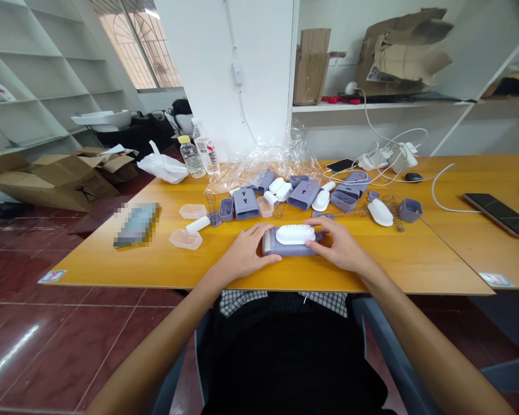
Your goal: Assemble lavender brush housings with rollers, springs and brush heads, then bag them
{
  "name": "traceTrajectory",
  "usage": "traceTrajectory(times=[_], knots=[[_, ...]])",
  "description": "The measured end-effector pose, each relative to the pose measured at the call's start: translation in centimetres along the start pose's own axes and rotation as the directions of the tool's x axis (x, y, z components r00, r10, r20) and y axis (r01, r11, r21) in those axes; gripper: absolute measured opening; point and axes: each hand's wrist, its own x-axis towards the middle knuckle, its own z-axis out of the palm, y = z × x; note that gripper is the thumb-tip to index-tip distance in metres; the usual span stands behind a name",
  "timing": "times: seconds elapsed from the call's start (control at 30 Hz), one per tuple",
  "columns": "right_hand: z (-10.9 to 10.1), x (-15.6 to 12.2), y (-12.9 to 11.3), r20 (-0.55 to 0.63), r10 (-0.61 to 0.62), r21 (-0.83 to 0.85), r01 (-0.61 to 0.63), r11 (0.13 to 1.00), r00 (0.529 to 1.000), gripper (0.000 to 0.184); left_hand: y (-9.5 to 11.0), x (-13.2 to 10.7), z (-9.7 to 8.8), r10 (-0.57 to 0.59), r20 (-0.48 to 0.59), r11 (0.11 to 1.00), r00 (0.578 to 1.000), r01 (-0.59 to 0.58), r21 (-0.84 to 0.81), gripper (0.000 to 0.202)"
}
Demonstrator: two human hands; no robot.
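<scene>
Both hands (293,249) grip the two ends of a gray plastic case (285,249) under a white ridged cap (294,234); it looks light and stiff, easy to hold by its sides.

White built-in shelves (34,75) fill 10 o'clock, an arched, barred window (134,46) glows with daylight at 11, a white pillar (225,75) rises at 12, a white wall shelf (380,108) runs toward 2, and glossy dark red floor tiles (38,357) spread at 7.
</scene>
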Motion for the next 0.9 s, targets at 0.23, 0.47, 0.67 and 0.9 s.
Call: traceTrajectory(times=[0.23,0.47,0.67,0.9], knots=[[-0.3,-0.7,0.4,0.039,-0.012,0.008,0.012,1.0,0.999,0.054,-1.9,-1.1,-0.8,-0.104,0.029,0.989,0.994,0.101,0.11,0.099],[-2.5,-3.3,1.1,0.082,0.113,-0.266,-0.087,0.96,0.99,0.051,-3.5,-3.2,-1.3,-0.052,0.028,0.961,0.998,0.042,0.273,0.061],[-0.4,-4.7,1.2,0.149,0.25,-0.604,-0.112,0.789,0.957,0.059,-3.3,-3.1,-1.0,-0.038,0.031,0.948,0.999,0.026,0.318,0.057],[-0.2,-4.7,1.2,0.161,0.239,-0.632,-0.086,0.77,0.958,0.062,-3.4,-3.2,-1.2,-0.032,0.029,0.944,0.999,0.021,0.331,0.056]])
